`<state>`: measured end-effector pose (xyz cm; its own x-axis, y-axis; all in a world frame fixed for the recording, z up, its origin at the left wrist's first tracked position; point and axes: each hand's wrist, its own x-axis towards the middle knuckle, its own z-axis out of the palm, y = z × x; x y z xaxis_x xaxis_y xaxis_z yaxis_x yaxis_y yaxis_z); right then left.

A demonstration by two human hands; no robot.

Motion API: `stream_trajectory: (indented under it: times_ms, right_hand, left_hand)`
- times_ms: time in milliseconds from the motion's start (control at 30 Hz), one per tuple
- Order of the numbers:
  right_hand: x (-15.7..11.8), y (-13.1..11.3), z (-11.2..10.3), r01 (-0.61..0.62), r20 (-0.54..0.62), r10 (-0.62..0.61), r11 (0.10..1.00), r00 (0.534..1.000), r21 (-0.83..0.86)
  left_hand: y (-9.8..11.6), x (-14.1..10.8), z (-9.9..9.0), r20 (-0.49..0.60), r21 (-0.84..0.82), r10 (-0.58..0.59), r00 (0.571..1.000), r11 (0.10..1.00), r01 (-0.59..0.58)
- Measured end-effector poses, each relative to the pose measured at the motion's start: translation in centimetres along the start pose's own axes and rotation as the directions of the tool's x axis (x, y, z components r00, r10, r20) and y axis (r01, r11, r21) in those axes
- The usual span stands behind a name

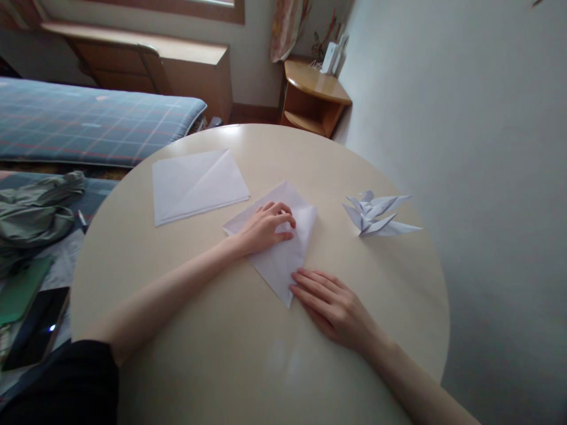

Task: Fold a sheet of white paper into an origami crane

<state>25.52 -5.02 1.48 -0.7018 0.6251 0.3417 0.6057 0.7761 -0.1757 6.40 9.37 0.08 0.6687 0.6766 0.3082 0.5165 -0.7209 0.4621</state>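
A white sheet of folded paper (pixel 303 227) lies at an angle on the round table, its nearest corner pointing toward me. My left hand (pixel 268 227) rests on top of it, fingers loosely bent and a gap showing between thumb and forefinger; part of the paper is hidden beneath. At the paper's lower right edge, my right hand (pixel 330 304) lies flat with its fingers stretched out, the tips touching that edge. Neither hand grasps anything. Folded paper cranes (pixel 372 215) stand to the right, apart from both hands.
Several white sheets (pixel 199 186), the top one creased diagonally, lie at the table's back left. The cream round table (pixel 212 354) stands beside a wall (pixel 496 177). Left of it are a plaid mattress (pixel 88 124), crumpled cloth (pixel 35 206) and a dark phone (pixel 35 327).
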Motion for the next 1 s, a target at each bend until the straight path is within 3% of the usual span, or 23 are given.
stream_trajectory:
  times_ms: [133,300,467,833,1000]
  right_hand:
    - [0.0,0.1,0.0,-0.027,0.007,0.027,0.999,1.0,0.037]
    - [0.5,0.3,0.3,-0.099,0.045,0.1,0.995,0.994,-0.019]
    - [0.9,0.4,0.7,-0.128,0.132,0.145,0.983,0.981,-0.13]
    - [0.6,0.5,0.8,-0.133,0.135,0.15,0.983,0.979,-0.124]
    - [1.1,0.0,0.1,-0.201,0.228,0.221,0.974,0.948,-0.106]
  left_hand:
    - [-0.4,-0.1,0.2,0.038,-0.034,-0.059,0.998,0.998,0.061]
    - [-0.6,-0.1,0.5,0.099,-0.009,-0.007,0.995,1.0,0.008]
    - [-0.6,-0.2,0.6,0.112,0.037,-0.001,0.994,0.999,-0.003]
    - [-0.7,0.1,0.7,0.077,0.044,0.002,0.997,0.999,-0.005]
    - [-0.3,0.1,0.2,0.085,0.036,0.003,0.996,0.999,-0.006]
